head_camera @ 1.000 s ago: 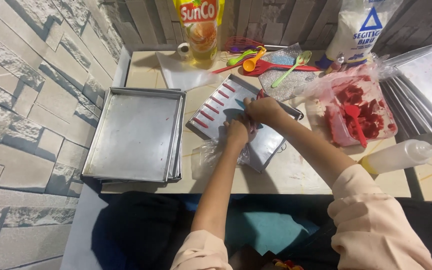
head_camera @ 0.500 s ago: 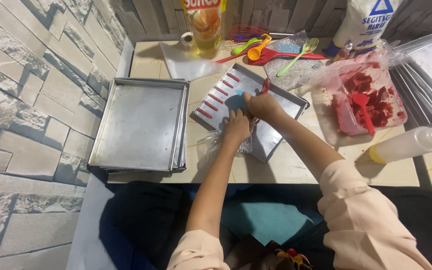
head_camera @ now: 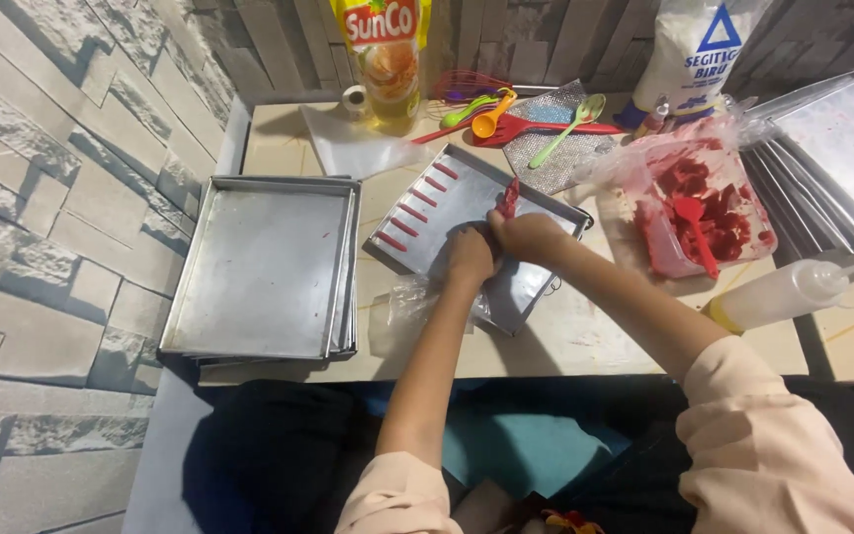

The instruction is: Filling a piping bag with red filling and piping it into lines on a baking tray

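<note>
— What sat furthest left?

— A stack of empty metal trays (head_camera: 264, 267) (nobody touching them). Beside it, a smaller baking tray (head_camera: 447, 213) lay slantwise, its long axis running from near-right to far-left, red dough strips (head_camera: 413, 213) lined along one edge.

— And the hands?

— The left hand (head_camera: 470, 259) curled down on that tray. The right hand (head_camera: 529, 235) pinched a red dough piece (head_camera: 510, 197), pointing upward-away. A tub of red dough (head_camera: 699, 213) stood right.
</note>
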